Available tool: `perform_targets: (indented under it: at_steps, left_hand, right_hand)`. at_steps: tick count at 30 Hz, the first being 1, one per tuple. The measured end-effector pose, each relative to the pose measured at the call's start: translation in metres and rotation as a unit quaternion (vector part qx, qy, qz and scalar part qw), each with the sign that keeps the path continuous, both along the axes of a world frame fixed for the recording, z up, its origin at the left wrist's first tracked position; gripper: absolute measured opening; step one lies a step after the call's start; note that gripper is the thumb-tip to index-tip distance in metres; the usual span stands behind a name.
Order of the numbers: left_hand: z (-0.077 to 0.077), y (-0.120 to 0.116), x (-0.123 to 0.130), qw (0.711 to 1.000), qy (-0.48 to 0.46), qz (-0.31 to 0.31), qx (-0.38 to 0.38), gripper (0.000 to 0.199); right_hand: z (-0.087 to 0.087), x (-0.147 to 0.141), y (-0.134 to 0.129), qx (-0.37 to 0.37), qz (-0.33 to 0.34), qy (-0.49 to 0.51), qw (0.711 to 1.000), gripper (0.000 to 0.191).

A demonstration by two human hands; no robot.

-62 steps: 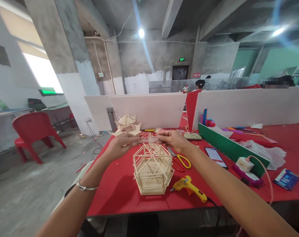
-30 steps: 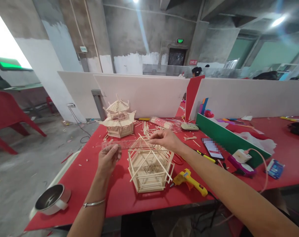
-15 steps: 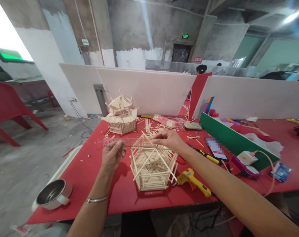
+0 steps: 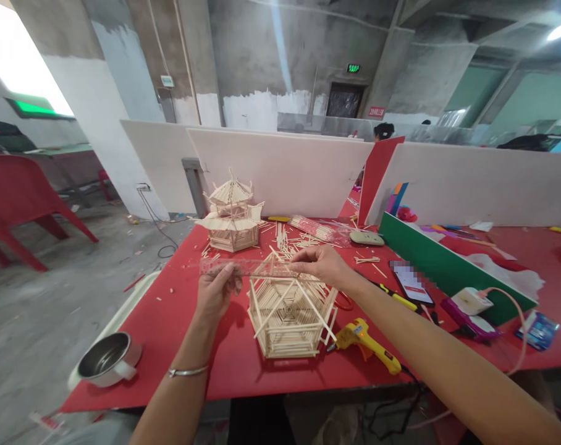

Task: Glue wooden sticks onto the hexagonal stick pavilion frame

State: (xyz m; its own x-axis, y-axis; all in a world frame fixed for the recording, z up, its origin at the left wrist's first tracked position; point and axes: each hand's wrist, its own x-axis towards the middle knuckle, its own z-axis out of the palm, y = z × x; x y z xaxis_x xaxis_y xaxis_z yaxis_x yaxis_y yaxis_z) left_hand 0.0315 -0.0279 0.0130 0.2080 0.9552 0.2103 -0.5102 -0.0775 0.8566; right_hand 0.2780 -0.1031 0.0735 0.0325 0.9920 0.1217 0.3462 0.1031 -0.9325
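Observation:
A clear ruler (image 4: 257, 267) is held level above the far part of a hexagonal stick frame (image 4: 290, 318). My left hand (image 4: 218, 287) pinches its left part between thumb and fingers. At its right part my right hand (image 4: 315, 262) has thumb and fingertips pressed together on it. The frame stands on the red table, with crossed sticks over its top. A finished-looking stick pagoda (image 4: 231, 216) is farther back on the left. Whether my right hand also holds a small stick is too small to tell.
A yellow glue gun (image 4: 368, 346) lies right of the frame, near a phone (image 4: 411, 282) and a green board (image 4: 451, 266). Loose sticks (image 4: 285, 238) are scattered behind the frame. A metal cup (image 4: 109, 360) stands at the front left. A white partition (image 4: 280, 173) borders the back.
The whole view has shifted slightly, so things appear a little farther right. Both hands keep their hold on the ruler, with barely any change in pose.

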Motion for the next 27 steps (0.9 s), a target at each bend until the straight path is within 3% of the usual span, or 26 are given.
perform_targets:
  at_steps: [27]
  left_hand:
    - [-0.0029, 0.0016, -0.0009, 1.0, 0.021, -0.01, 0.011, 0.028]
  right_hand:
    - [-0.0022, 0.0005, -0.0002, 0.009, -0.006, 0.003, 1.0, 0.026]
